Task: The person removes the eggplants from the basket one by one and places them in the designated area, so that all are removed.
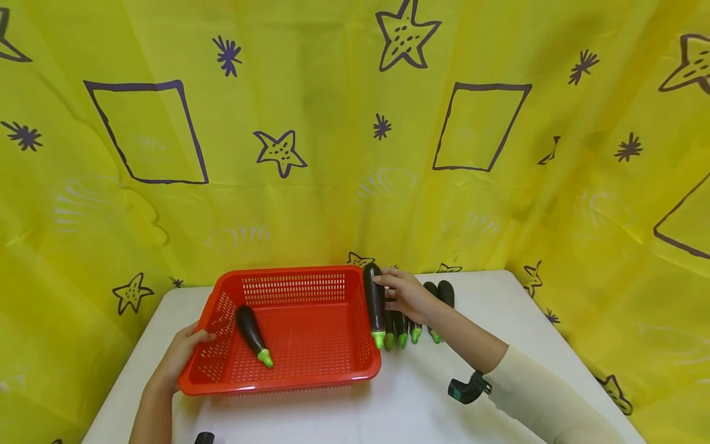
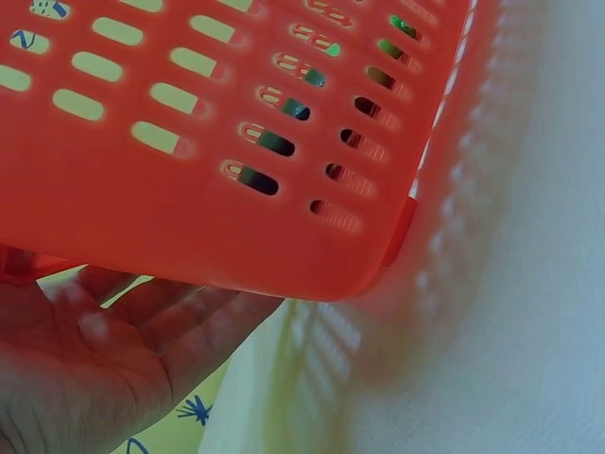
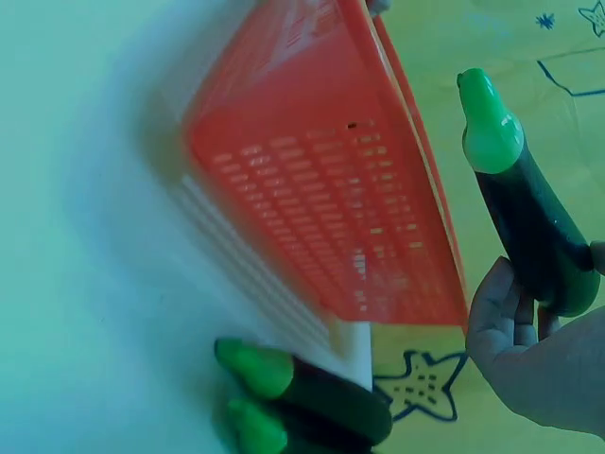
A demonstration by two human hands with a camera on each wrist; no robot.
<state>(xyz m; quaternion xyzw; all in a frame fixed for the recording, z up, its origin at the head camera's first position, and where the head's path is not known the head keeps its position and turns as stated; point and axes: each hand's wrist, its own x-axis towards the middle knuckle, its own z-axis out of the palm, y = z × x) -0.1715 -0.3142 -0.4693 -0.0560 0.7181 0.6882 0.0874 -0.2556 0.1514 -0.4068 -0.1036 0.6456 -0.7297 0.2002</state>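
Note:
A red plastic basket with slotted walls stands on the white table, and one dark eggplant with a green stem lies inside it. My left hand grips the basket's left rim, thumb over the edge; in the left wrist view the fingers reach under the rim outside the wall. Beside the basket's right rim, my right hand holds another eggplant between thumb and fingers, its green stem end pointing down toward me. The right wrist view shows this held eggplant raised next to the basket wall.
Several more eggplants lie in a row on the table right of the basket, partly behind my right hand and forearm. A yellow patterned curtain hangs round the back and sides. A black strap piece hangs at my right sleeve.

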